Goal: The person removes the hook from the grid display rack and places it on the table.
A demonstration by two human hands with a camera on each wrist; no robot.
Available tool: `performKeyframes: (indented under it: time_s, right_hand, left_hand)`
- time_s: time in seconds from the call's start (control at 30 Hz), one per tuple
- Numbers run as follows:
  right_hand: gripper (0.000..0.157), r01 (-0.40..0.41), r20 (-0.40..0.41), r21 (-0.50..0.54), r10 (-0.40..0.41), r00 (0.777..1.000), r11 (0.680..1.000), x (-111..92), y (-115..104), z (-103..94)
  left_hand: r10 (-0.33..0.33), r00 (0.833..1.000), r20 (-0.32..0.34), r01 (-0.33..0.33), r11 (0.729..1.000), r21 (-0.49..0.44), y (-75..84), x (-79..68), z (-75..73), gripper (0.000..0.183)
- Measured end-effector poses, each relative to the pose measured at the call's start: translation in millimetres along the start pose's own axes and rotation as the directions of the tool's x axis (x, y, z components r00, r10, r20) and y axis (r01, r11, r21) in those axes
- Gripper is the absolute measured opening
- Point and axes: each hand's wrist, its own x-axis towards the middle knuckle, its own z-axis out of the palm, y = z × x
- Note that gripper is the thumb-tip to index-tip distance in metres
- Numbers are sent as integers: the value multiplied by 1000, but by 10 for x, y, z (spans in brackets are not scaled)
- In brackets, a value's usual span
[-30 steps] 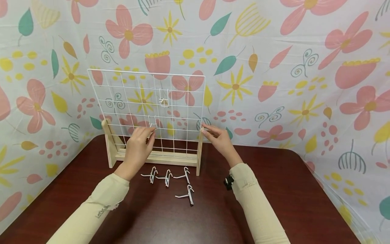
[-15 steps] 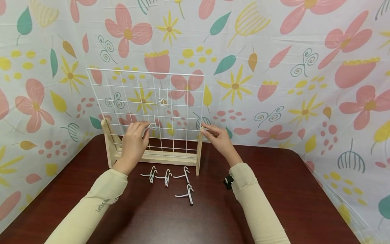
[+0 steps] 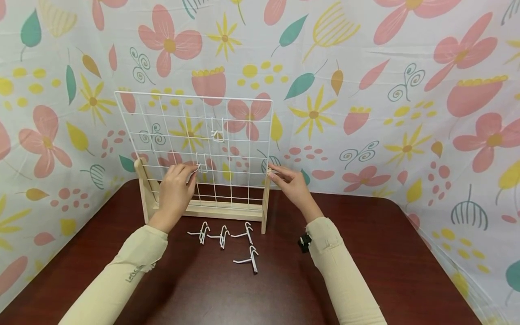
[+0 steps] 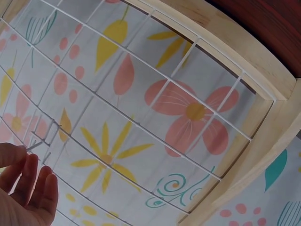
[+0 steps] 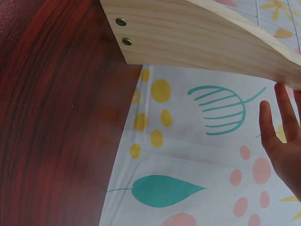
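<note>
A white wire grid panel (image 3: 239, 149) stands in a wooden stand (image 3: 227, 212). My left hand (image 3: 174, 192) is at the front of the grid, and its thumb and fingertips pinch the prong of a white wire hook (image 3: 204, 169) that hangs on a grid wire. The left wrist view shows the same hook (image 4: 41, 136) at my fingertips. A second white hook (image 3: 217, 135) hangs higher on the panel. My right hand (image 3: 293, 186) grips the top of the stand's right upright (image 3: 266, 203); in the right wrist view, fingers touch the edge of that wooden upright (image 5: 202, 42).
Several loose white hooks (image 3: 223, 237) lie on the dark red-brown table (image 3: 365, 253) in front of the stand. A floral cloth (image 3: 345, 113) hangs behind the table and along its sides. Two screws (image 5: 124, 32) show in the upright's outer face.
My left hand has moved a little left and down, pinching the hook's prong, and more of the hook now shows. My right hand stays on the upright.
</note>
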Motion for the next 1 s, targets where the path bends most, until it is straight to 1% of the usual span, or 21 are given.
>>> performKeyframes:
  time_s: [0.4,0.63,0.7,0.83,0.93,1.0]
  right_hand:
    - [36,15,-2,4,-15,1000,1000,-2,24,-2]
    - [36,4,-2,6,-4,1000,1000,-19,17,3]
    - [36,2,-4,6,-2,1000,1000,-23,14,4]
    - [36,6,-3,4,-6,1000,1000,-15,14,5]
    - [36,5,-3,6,-5,1000,1000,-1,15,4]
    - [36,6,-6,5,-6,1000,1000,7,15,3]
  left_hand:
    - [47,999,-4,-47,999,-3,-8,47,-20,15]
    - [68,997,-29,-69,997,-32,10,86,-38,16]
    - [60,998,-31,-61,997,-52,20,92,-50,16]
    - [-2,1000,-26,-1,993,-121,38,105,-82,15]
    - [-51,998,-25,46,984,-173,42,121,-100,13]
    - [-73,997,-21,67,979,-194,35,130,-103,13]
